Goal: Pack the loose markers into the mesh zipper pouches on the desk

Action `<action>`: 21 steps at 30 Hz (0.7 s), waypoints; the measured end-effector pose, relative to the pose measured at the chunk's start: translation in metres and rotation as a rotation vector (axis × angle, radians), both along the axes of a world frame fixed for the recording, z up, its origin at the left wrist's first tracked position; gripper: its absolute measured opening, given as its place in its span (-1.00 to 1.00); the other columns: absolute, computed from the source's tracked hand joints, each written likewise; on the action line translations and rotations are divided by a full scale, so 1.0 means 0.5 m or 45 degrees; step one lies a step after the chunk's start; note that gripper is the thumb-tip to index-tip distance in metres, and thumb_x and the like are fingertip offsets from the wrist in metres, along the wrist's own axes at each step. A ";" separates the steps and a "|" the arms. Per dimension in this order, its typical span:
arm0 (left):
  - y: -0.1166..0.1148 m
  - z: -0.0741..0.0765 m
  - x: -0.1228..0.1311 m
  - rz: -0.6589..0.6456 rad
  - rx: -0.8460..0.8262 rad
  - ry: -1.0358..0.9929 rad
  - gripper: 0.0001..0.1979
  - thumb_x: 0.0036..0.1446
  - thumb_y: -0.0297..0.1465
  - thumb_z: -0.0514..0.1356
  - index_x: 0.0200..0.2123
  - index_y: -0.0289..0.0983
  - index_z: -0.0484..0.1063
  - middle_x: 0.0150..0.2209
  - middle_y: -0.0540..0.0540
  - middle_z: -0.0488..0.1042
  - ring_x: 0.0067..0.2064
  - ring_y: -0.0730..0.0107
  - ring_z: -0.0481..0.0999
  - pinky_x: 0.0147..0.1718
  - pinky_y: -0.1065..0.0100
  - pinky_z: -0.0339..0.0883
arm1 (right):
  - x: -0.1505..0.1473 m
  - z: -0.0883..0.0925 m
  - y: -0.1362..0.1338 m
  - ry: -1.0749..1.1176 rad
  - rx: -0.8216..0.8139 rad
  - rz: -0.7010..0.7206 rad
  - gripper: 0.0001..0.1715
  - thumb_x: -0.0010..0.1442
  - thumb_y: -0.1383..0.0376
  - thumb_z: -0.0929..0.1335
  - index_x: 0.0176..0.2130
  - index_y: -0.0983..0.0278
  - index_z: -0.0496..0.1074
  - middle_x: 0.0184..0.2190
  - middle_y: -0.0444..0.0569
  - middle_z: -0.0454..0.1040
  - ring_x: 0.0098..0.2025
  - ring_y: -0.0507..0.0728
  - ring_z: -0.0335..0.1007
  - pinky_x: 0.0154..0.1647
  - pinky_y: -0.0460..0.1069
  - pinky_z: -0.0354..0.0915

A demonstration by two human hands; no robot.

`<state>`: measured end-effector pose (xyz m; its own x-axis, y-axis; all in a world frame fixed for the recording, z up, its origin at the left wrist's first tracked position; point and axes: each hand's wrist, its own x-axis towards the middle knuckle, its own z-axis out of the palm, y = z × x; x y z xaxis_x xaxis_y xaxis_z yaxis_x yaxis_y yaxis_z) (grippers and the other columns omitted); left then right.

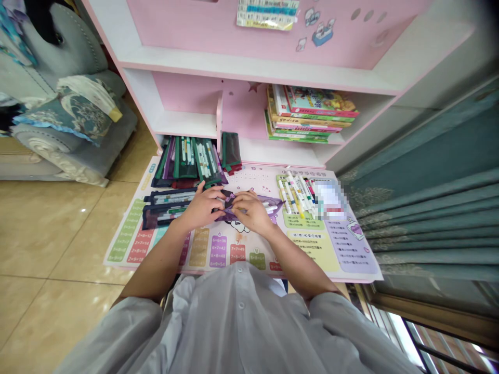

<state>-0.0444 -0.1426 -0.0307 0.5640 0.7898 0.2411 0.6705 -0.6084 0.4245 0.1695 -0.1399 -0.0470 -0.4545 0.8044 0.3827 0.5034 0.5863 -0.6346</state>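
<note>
A purple mesh pencil pouch point(277, 204) lies on the desk in front of me, with white marker pens point(270, 209) showing at its right end. My left hand point(203, 205) grips its left part, fingers curled and thumb close to the fingertips. Pinched on the middle of the same pouch is my right hand point(251, 210). A dark patch with a purple bow point(229, 198) shows between my fingers. Both hands cover much of the pouch, so its zipper cannot be made out. Dark mesh pouches with pens inside point(159, 215) lie beside my left hand.
Loose marker pens point(298, 192) lie to the right, beside a blurred pale object point(330, 199). Several filled mesh pouches point(187, 161) are piled at the back left, and a green mesh pouch point(231, 149) leans near the shelf divider. Books point(312, 117) are stacked on the shelf point(183, 122).
</note>
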 end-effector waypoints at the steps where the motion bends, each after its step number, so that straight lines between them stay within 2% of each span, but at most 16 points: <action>1: 0.000 0.000 0.000 -0.001 0.001 -0.002 -0.87 0.12 -0.36 0.27 -0.48 -0.19 0.54 -0.07 -0.06 0.57 0.23 0.08 0.36 0.32 -0.22 -0.30 | 0.000 0.000 0.000 -0.001 -0.002 0.002 -0.81 0.14 0.36 0.36 -0.48 0.19 0.51 -0.29 -0.05 0.60 0.01 0.23 0.45 0.25 0.31 0.09; 12: -0.001 0.004 0.001 0.011 0.008 -0.015 -0.86 0.10 -0.39 0.26 -0.51 -0.20 0.52 -0.08 -0.07 0.57 0.22 0.06 0.38 0.31 -0.24 -0.26 | 0.006 -0.003 0.004 0.000 0.006 -0.033 -0.80 0.12 0.35 0.36 -0.51 0.18 0.51 -0.29 -0.05 0.60 0.00 0.23 0.45 0.24 0.30 0.12; 21: -0.001 0.007 0.001 0.018 -0.001 -0.007 -0.86 0.10 -0.42 0.22 -0.50 -0.20 0.53 -0.06 -0.07 0.57 0.22 0.06 0.37 0.31 -0.23 -0.27 | 0.013 0.001 0.012 0.014 -0.082 -0.035 -0.80 0.11 0.35 0.37 -0.53 0.19 0.50 -0.28 -0.05 0.60 0.02 0.25 0.45 0.26 0.32 0.09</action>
